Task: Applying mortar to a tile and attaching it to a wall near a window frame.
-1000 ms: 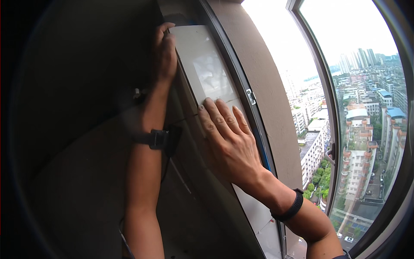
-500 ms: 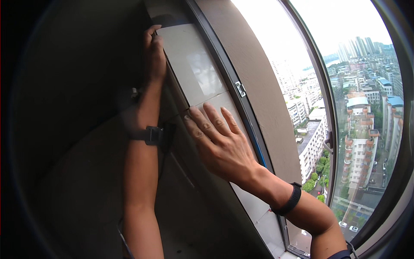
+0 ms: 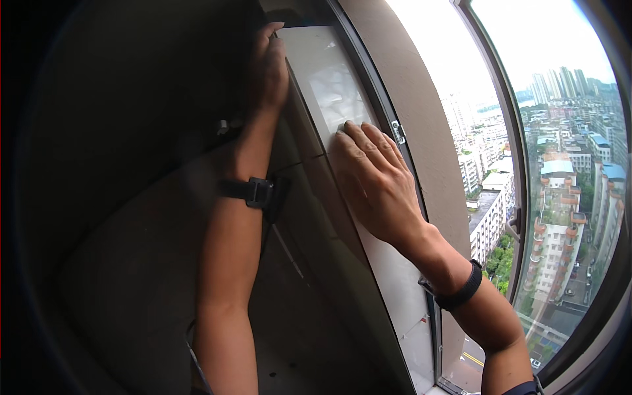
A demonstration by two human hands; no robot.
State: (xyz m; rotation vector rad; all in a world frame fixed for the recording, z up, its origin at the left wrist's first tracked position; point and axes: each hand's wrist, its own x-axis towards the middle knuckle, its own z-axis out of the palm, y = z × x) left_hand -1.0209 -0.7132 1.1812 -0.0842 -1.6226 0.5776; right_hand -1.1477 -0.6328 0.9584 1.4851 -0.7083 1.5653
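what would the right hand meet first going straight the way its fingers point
Likely the glossy white tile, along whose face the right hand points; farther on, perhaps the left hand at the tile's upper corner. Depth is unclear.

The pale tile (image 3: 336, 72) looks glossy and smooth — the brown wall (image 3: 421, 108) matt, the latch plate (image 3: 397, 131) metallic

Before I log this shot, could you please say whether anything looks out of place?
A red fleck on the pale tiling below the right hand looks odd against the plain surface; too small to identify.
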